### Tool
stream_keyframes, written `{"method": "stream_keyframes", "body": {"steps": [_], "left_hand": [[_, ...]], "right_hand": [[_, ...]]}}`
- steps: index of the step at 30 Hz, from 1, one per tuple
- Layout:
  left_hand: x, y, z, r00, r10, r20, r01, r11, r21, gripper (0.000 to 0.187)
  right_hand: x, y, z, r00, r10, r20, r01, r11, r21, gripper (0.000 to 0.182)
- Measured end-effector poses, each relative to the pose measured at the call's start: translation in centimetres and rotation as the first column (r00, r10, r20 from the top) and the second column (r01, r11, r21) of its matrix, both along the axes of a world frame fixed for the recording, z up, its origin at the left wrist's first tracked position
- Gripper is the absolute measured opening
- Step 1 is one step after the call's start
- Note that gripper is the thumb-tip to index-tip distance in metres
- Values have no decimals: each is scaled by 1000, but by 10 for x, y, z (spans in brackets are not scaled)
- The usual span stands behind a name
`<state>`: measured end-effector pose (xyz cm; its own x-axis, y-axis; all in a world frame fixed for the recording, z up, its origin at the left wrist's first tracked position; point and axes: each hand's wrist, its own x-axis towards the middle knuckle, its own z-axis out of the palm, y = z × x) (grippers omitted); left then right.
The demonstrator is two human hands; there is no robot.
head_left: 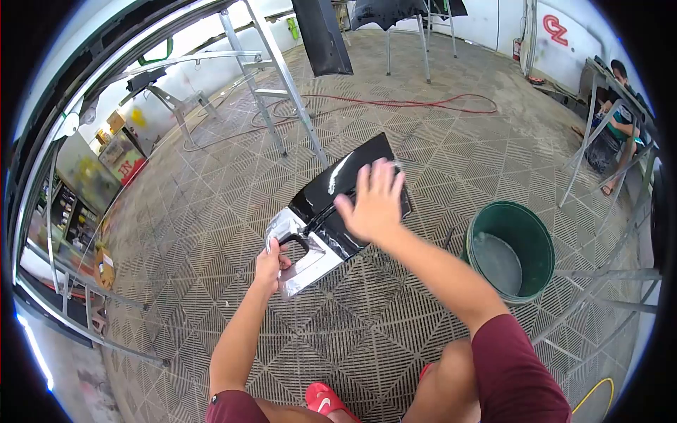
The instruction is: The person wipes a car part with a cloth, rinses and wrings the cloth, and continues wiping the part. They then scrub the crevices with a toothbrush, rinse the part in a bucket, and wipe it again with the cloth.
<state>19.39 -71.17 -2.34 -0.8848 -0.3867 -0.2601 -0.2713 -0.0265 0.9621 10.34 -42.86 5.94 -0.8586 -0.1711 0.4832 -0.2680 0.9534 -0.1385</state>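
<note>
While the left hand is clenched on the grey lower-left corner of the glossy black body panel, holding that end just off the grated floor, the panel's long axis runs from this grip up and to the right, away from the person. The right hand lies flat and released, fingers spread, on the middle of the panel, so it is the nearer hand to the far end; a green bucket stands well to the right. On the far right wall red letters read roughly "CZ".
</note>
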Motion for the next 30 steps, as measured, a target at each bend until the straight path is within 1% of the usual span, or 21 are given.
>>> {"method": "stream_keyframes", "body": {"steps": [2, 4, 6, 8, 10, 12, 13, 14, 15, 16, 17, 18, 19, 20, 22, 24, 25, 26, 27, 29, 30], "left_hand": [[-1, 12, 1, 1000, 13, -18, -13, 1000, 20, 56], [-3, 26, 4, 999, -16, -38, 15, 999, -37, 55], [-3, 33, 9, 999, -51, -11, 50, 997, -50, 54], [-4, 36, 16, 994, -74, -74, 69, 995, -76, 54], [-3, 29, 17, 991, -69, -113, 61, 995, -73, 54], [-2, 14, 17, 991, -99, -87, 88, 989, -122, 56], [-1, 10, 20, 993, -84, -88, 74, 991, -110, 56], [-1, 6, 24, 994, -72, -87, 63, 992, -108, 56], [-4, 4, 26, 991, -65, -115, 47, 988, -150, 55], [-6, 6, 28, 989, -60, -137, 34, 982, -186, 54], [-9, 11, 41, 986, -53, -159, 9, 964, -265, 54], [-13, 14, 50, 989, -51, -140, 13, 965, -261, 54], [-20, 14, 58, 987, -94, -126, 34, 910, -414, 53], [-25, 15, 67, 985, -133, -108, 51, 831, -554, 52], [-28, 28, 88, 990, -121, -69, 48, 760, -648, 49], [-36, 37, 107, 988, -152, 14, 113, 668, -736, 47], [-42, 37, 110, 983, -180, 37, 146, 637, -757, 45], [-45, 44, 112, 982, -164, 91, 179, 669, -721, 45], [-51, 47, 105, 982, -130, 136, 188, 670, -718, 44], [-54, 67, 95, 959, -79, 271, 251, 680, -689, 45], [-56, 83, 101, 937, -64, 344, 292, 686, -667, 46]], "right_hand": [[27, -33, -29, 978, 209, -6, -209, 977, -32, 87], [38, -46, -34, 963, 269, -7, -269, 962, -47, 75], [16, -36, -24, 987, 158, -5, -158, 987, 18, 71], [-6, -6, -16, 987, 157, 40, -154, 986, -60, 65], [-17, 55, 4, 995, 92, -40, -91, 996, 21, 54], [-27, 133, -12, 941, -44, -335, 51, 999, 13, 45], [-50, 194, -58, 913, -43, -405, 106, 985, 135, 37], [-24, 226, -47, 983, -151, -105, 163, 979, 125, 29], [-6, 254, -49, 982, -183, 53, 169, 963, 210, 25], [-7, 291, -91, 976, -215, 42, 211, 974, 87, 25], [3, 305, -98, 902, -348, 256, 336, 937, 93, 29], [-5, 336, -130, 729, -474, 493, 407, 880, 244, 33], [-37, 405, -218, 565, -498, 658, 263, 864, 428, 42], [-32, 428, -239, 561, -497, 662, 252, 864, 435, 42], [-24, 454, -267, 247, -94, 964, 496, 867, -42, 37], [-14, 456, -270, 47, 459, 887, 797, 519, -311, 34], [-3, 463, -260, 27, 689, 724, 919, 268, -290, 32], [5, 471, -244, 78, 854, 515, 985, 14, -171, 30], [13, 435, -184, 245, 869, 431, 937, -99, -334, 22], [17, 356, -101, 427, 887, 174, 792, -274, -546, 21], [19, 309, -49, 402, 825, 396, 843, -165, -512, 23]]}}
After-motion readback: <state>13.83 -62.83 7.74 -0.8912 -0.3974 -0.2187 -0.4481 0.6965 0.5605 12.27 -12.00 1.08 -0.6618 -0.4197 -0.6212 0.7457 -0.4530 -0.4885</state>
